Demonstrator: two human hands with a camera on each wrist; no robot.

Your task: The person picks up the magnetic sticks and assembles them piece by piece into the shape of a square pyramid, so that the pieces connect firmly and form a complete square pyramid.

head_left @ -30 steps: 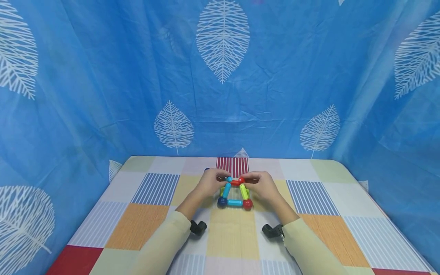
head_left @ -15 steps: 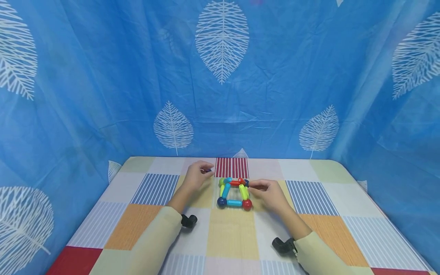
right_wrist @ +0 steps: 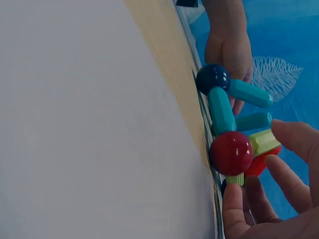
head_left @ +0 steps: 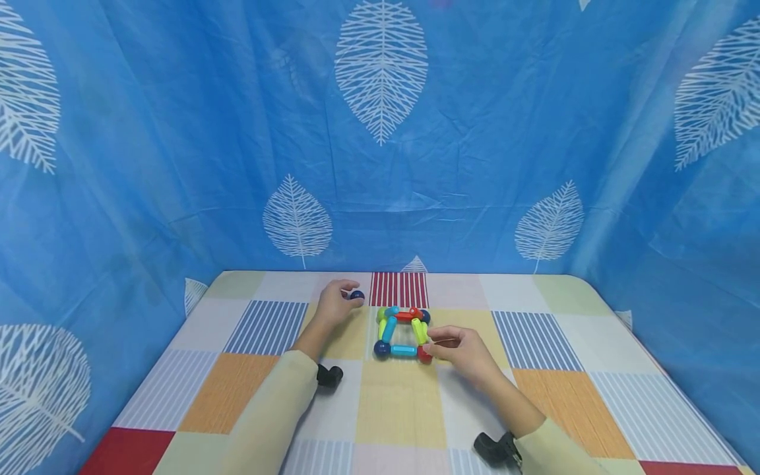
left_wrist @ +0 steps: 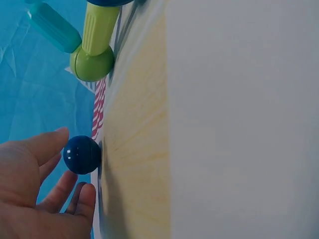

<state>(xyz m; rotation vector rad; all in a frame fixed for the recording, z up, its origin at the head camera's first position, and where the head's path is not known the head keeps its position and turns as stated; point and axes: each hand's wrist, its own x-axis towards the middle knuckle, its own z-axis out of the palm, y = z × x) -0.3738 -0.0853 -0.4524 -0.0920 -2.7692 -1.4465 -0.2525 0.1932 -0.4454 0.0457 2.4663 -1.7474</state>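
Note:
A loose dark blue ball (head_left: 357, 295) rests on the table. My left hand (head_left: 334, 303) reaches round it from the left; in the left wrist view its bent fingers stand spread about the ball (left_wrist: 81, 155), with small gaps showing. To the right is a frame of coloured sticks and balls. A light blue stick (head_left: 404, 351) joins a dark blue ball (head_left: 382, 349) and a red ball (right_wrist: 232, 153) along its near side. My right hand (head_left: 464, 353) is at the red ball's corner, its fingers spread around there; whether they touch is unclear.
Upper sticks, light blue (head_left: 389, 330) and yellow-green (head_left: 419, 331), lean inward from the near corners. A red stick (head_left: 404, 316) and a green ball (head_left: 381, 314) are at the far side. A patchwork cloth (head_left: 404, 396) covers the table; a blue leaf-print curtain (head_left: 451, 165) hangs behind.
My left hand has left the frame's top and moved left to the loose dark blue ball. The right hand has come down from the top to the near red ball.

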